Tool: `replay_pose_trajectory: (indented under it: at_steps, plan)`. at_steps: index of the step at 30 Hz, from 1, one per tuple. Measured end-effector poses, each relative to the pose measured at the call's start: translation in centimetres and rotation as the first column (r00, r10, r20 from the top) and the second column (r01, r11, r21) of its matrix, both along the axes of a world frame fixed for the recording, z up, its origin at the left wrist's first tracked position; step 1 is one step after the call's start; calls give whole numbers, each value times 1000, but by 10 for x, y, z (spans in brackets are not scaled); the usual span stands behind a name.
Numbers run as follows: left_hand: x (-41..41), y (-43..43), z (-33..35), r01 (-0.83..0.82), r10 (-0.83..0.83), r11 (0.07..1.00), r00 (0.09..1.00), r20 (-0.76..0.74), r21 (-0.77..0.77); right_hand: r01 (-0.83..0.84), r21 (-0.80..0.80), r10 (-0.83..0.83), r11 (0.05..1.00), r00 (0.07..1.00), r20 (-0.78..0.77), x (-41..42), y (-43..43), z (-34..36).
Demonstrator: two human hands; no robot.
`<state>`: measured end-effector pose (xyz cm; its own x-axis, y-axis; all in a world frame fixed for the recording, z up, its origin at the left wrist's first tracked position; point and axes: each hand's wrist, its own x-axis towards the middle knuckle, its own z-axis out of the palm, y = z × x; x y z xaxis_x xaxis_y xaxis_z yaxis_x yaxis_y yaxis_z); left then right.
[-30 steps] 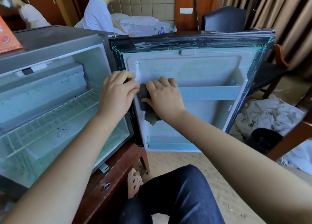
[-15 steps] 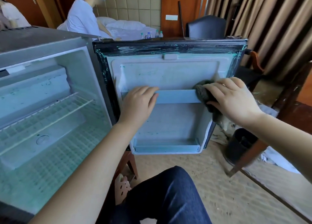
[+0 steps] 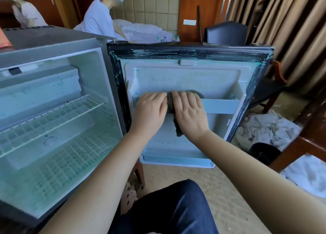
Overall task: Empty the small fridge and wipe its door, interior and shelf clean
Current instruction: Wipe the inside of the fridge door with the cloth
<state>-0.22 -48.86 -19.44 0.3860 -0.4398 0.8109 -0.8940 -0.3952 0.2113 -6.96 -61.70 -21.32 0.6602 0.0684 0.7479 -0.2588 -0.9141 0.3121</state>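
The small fridge point(image 3: 53, 60) stands open on the left, with a white wire shelf point(image 3: 53, 120) across its stained interior and nothing stored inside. Its door point(image 3: 185, 78) is swung out to the right, inner side facing me, with green smears on the dark seal. My left hand point(image 3: 150, 110) holds the left end of the door's shelf rail point(image 3: 220, 106), fingers bent over its top edge. Right beside it, my right hand point(image 3: 189, 113) grips a grey cloth point(image 3: 178, 127) and presses it on the rail. The cloth's tail hangs below my palm.
A black bin point(image 3: 264, 152) and a heap of white linen point(image 3: 268, 127) lie on the floor right of the door, beside a wooden chair frame point(image 3: 308, 145). Two people work at a bed behind the fridge. Water bottles point(image 3: 165, 39) and a dark chair point(image 3: 225, 32) stand beyond the door.
My right hand slid the cloth from the rail's left end out to its right end, then back to the middle. My left hand moved from the door's hinge edge onto the rail.
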Motion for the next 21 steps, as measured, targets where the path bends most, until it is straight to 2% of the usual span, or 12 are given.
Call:
replay_pose_trajectory:
  at_steps: [3, 8, 14, 17, 21]
  plan:
    - [0, 1, -3, 5, -5, 1000, 1000, -4, -11, -105, -106, 113, 989, 991, 75, -7, -18, 1]
    - [-3, 4, -6, -1, 1, 997, 1000, 5, -83, -132, -74, 139, 989, 985, 105, -35, -42, 6]
    - [-2, 9, -10, 15, -11, 991, 1000, 29, -130, -17, -137, 38, 990, 988, 148, -82, -71, 6]
    - [-2, 10, -10, 0, 2, 991, 1000, 15, -134, 6, -97, 9, 995, 988, 154, -77, -57, 6]
    - [0, 17, -9, 14, -10, 999, 998, 65, -52, 7, -20, -6, 1000, 998, 60, -46, -14, 1]
